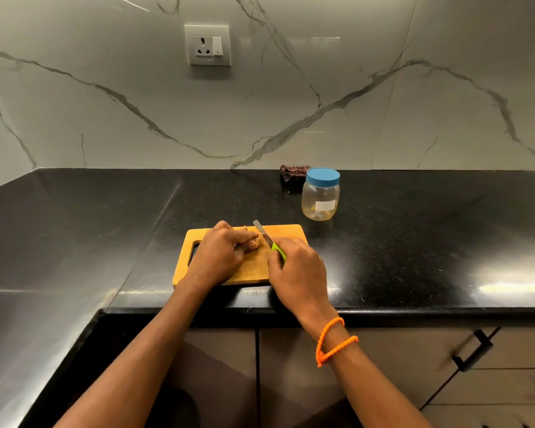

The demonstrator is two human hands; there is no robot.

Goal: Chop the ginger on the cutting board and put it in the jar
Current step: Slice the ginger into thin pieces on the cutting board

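Near the counter's point(414, 242) front edge, on the wooden cutting board point(286, 233), a green-handled knife point(271, 242) is gripped by the right hand point(297, 273), fingers curled round the handle. The ginger point(254, 242) is pinned by the left hand's point(220, 254) curled fingers. Behind, a blue-lidded jar point(321, 194) is seen; its white label cannot be read.

left hand point(218, 254) holding ginger point(254, 244) on cutting board point(254, 267), right hand point(297, 270) gripping knife point(267, 239)

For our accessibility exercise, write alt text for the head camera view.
A left hand holds ginger on a wooden cutting board while the right hand cuts it with a green-handled knife. A blue-lidded jar stands closed behind on the black counter.
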